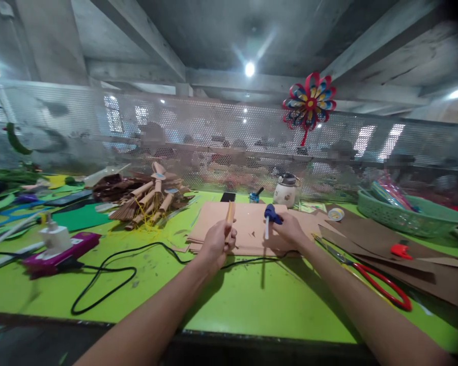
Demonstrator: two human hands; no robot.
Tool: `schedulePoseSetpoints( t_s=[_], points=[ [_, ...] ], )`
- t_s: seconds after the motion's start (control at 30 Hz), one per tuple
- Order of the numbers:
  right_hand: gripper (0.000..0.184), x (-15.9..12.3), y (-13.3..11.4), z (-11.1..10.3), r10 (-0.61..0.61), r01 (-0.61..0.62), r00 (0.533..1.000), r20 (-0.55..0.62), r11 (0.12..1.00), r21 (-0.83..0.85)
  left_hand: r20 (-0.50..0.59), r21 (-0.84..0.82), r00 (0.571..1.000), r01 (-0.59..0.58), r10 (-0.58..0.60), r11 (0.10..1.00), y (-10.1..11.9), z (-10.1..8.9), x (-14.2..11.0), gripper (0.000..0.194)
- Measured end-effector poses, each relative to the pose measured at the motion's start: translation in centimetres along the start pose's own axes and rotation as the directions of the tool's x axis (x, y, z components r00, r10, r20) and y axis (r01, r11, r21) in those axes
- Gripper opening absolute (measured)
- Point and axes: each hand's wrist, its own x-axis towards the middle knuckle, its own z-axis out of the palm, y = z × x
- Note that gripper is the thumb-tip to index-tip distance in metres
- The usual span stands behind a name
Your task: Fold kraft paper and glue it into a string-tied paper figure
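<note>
In my left hand point(218, 241) is a narrow strip of tan paper point(230, 216), held upright with the fingers wrapped round it. My right hand point(289, 230) grips a blue glue gun point(272, 213), from which a white glue stick point(267, 227) sticks out downward. Both hands are above a stack of tan paper sheets point(252, 216), a short gap apart. A black cord point(137, 249) runs across the table beneath my hands.
On the green table point(229, 305), red-handled scissors point(381, 287) lie right, beside brown sheets point(370, 249) and a green basket point(412, 211). Left are a purple power strip point(63, 254) and a pile of rolled paper pieces point(152, 198). A white jar point(286, 192) stands behind the stack.
</note>
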Motion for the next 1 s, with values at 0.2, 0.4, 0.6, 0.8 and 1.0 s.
schedulePoseSetpoints(
  t_s=[0.2,0.4,0.6,0.8,1.0],
  points=[
    [0.021,2.4,-1.4,1.2,-0.041,0.052,0.996,0.079,0.988,-0.148,0.014,-0.073,0.990,-0.137,0.138,0.988,1.2,0.5,-1.2,0.029],
    [0.020,6.8,-3.6,2.4,-0.045,0.066,0.993,0.113,0.979,-0.193,0.132,0.048,0.991,0.022,-0.028,0.999,0.9,1.0,-1.5,0.013],
    [0.035,6.3,-3.9,3.5,-0.081,0.095,0.991,0.111,0.987,-0.128,0.167,0.039,0.985,0.030,-0.036,0.999,0.6,0.9,-1.3,0.016],
    [0.029,1.7,-4.5,0.4,-0.090,0.087,0.995,0.036,0.994,0.067,0.155,0.062,0.987,0.035,-0.045,0.997,-0.1,1.3,-1.3,0.012],
    [0.044,-3.3,-7.0,-1.0,-0.101,-0.111,0.969,0.225,0.636,0.764,0.231,0.132,0.973,-0.002,-0.029,0.991,-0.9,1.2,-1.2,0.013]
  ],
)
